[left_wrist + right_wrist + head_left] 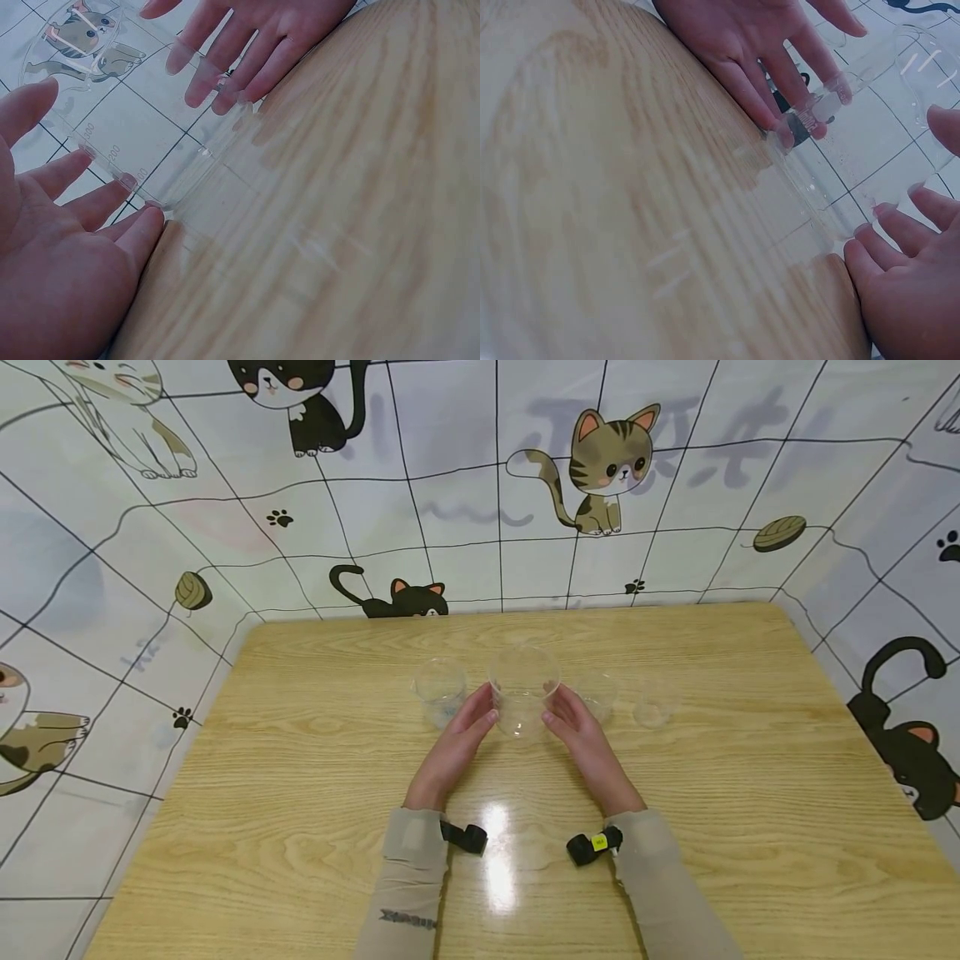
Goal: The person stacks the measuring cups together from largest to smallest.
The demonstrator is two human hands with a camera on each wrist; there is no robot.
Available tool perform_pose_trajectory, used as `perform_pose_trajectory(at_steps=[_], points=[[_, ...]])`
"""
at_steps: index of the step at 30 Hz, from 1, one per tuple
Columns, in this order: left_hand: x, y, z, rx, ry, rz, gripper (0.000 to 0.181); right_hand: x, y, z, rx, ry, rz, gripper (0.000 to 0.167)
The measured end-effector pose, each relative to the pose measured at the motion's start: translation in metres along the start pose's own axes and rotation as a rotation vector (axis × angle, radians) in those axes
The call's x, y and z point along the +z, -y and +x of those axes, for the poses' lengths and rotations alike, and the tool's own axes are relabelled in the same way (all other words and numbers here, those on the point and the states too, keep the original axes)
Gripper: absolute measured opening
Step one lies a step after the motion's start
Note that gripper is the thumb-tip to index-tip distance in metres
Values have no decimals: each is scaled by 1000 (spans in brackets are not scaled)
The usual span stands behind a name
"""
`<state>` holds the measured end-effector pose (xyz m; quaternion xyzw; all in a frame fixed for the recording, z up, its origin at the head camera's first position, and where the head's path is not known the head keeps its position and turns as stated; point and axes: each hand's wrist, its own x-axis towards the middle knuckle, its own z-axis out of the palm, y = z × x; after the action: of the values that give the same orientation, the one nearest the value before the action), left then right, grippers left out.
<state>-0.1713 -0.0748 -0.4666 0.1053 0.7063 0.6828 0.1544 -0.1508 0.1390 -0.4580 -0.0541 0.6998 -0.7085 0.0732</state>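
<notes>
A large clear beaker (523, 703) stands upright between both hands near the middle of the wooden table. My left hand (455, 748) touches its left side with the fingertips, the fingers nearly straight. On the opposite side the fingers of my right hand (592, 750) rest against the glass in the same way. Seen in the left wrist view, the beaker (161, 146) carries a printed scale, with the left hand (71, 255) beside it. The right wrist view has the beaker's wall (870, 150) and the right hand (922, 277) at its base.
Another clear beaker (440, 687) stands just left of the large one. Behind my right hand is a smaller clear vessel (597, 692), and a still smaller one (652, 713) stands farther right. Walls printed with cats (611, 464) surround the table (300, 760).
</notes>
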Motion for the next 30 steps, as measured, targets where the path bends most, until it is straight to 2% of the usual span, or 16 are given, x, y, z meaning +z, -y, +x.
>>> perform_pose_trajectory(at_steps=[9,15,19,24,30], points=[[0,0,-1,1,4,-8,56,5,19,-8,8,-7,9,61],[0,-3,-1,6,23,-30,56,2,6,-2,21,-12,7,63],[0,-12,-5,-8,46,-46,56,0,-1,0,15,-14,4,66],[2,-25,-10,-3,70,-34,58,-1,-2,1,14,-13,-4,66],[2,-26,-10,-13,66,-12,57,0,-1,1,25,-19,16,65]])
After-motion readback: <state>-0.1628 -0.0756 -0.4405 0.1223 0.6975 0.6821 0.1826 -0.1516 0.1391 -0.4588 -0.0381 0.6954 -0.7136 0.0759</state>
